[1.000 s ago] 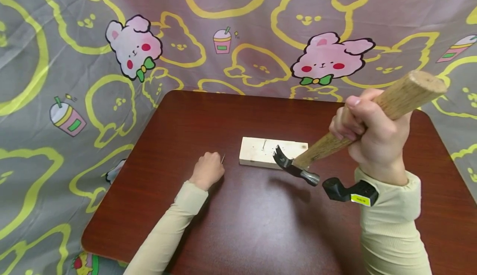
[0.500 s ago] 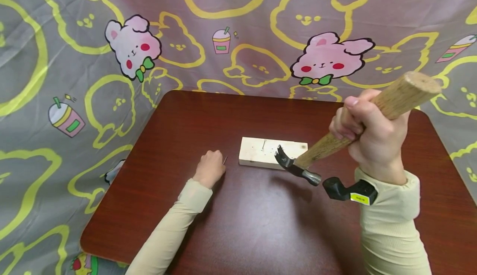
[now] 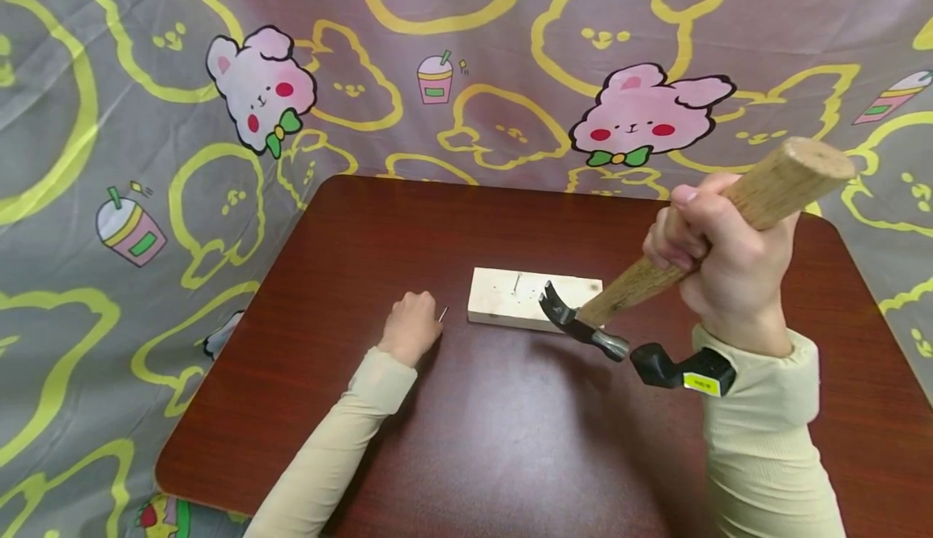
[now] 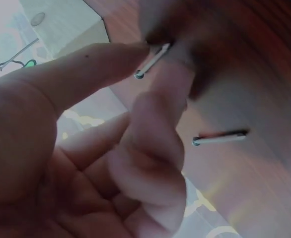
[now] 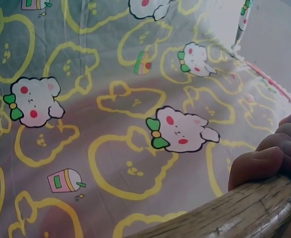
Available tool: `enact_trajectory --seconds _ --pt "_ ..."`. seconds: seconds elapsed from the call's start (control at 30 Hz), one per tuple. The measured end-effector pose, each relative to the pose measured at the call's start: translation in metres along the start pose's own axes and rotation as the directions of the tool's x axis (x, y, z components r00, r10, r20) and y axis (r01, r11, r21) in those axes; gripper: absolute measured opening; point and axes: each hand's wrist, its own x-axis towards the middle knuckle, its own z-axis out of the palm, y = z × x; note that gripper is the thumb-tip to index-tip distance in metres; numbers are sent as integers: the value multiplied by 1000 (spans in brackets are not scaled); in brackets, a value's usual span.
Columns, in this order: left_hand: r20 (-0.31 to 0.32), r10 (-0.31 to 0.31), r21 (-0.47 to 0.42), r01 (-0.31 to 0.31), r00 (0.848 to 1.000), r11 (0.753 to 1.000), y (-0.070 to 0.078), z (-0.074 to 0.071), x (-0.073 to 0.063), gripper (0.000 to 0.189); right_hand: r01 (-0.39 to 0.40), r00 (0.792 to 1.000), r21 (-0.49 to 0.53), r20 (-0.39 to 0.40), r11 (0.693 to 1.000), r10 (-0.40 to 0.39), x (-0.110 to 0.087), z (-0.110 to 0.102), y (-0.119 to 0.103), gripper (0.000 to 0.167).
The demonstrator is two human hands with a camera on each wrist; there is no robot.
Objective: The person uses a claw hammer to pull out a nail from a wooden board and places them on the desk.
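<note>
My left hand [image 3: 411, 329] is low over the table, left of a pale wooden block [image 3: 503, 301]. Between its thumb and index finger, a thin nail [image 4: 153, 60] is pinched in the left wrist view. A second nail [image 4: 219, 138] lies on the tabletop beside the curled fingers. On the block, one nail [image 3: 518, 282] stands upright, with small dark marks around it. My right hand [image 3: 732, 258] grips the wooden handle of a claw hammer [image 3: 634, 291]. The hammer's dark head hangs down in front of the block's right part, hiding some of it.
A reddish-brown table [image 3: 350, 254] with rounded corners holds everything. Patterned cloth [image 3: 510, 52] with rabbits and drink cups hangs behind it and along the left side. A black device [image 3: 685, 369] is strapped to my right wrist.
My left hand has shifted slightly right and away from me, and more of the nail shows beside it. The right hand and hammer have barely moved.
</note>
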Motion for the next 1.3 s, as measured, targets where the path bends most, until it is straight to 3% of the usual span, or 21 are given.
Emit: enact_trajectory --seconds 0.13,0.23,0.4,0.53,0.67,0.83,1.07,1.3 --pt "5 38 5 -38 999 999 5 1 1 35 -6 1000 -57 -6 998 6 4 -1 4 29" --pt "25 110 -54 -108 994 993 14 1 3 63 -30 1000 -95 -1 995 30 9 -1 8 27" --pt "35 264 -182 -253 964 950 36 0 17 95 -103 995 -216 -38 971 97 20 4 21 24" --pt "58 328 -188 -312 943 931 52 -2 29 99 -142 989 -320 -95 937 117 30 8 34 25" --pt "113 307 -153 -288 945 945 58 -1 36 100 -163 986 -361 -89 918 140 36 7 45 27" --pt "164 294 -88 -283 942 955 56 4 39 94 -231 973 -402 -84 886 215 40 6 54 26" --pt "137 359 -110 -346 923 932 51 5 41 89 -276 957 -449 -50 850 284 47 12 66 28" --pt "117 380 -133 -365 918 922 48 7 42 84 -311 944 -464 -53 829 325 53 18 79 33"
